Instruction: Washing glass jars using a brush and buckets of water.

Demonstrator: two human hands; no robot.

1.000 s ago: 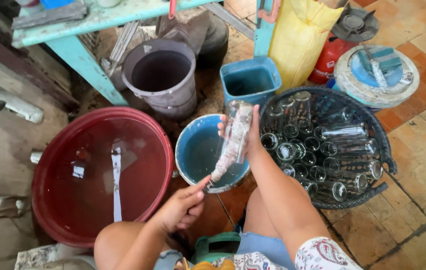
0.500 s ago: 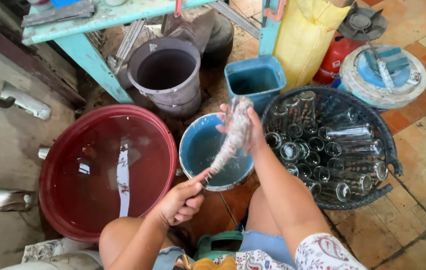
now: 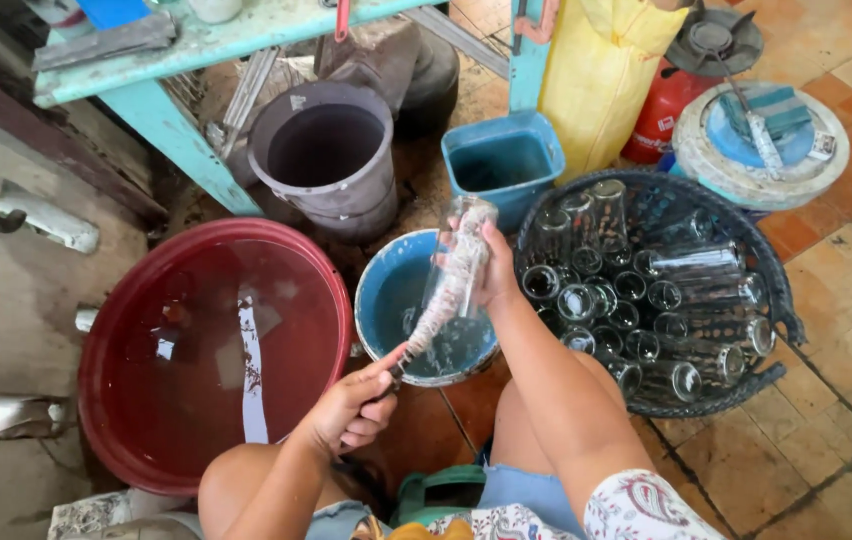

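Note:
My right hand grips a tall clear drinking glass, tilted over a round blue basin of soapy water. My left hand holds the handle of a bottle brush whose soapy bristles are inside the glass. Both hands are above the blue basin, between a big red tub of water on the left and a dark basket full of several clear glasses on the right.
A grey bucket and a square blue tub stand behind the basin. A turquoise table leg, a yellow sack and a red gas cylinder are at the back. Tiled floor lies at right.
The brush has been pushed further into the glass, and my left hand has moved slightly up toward it. The glass stays over the blue basin.

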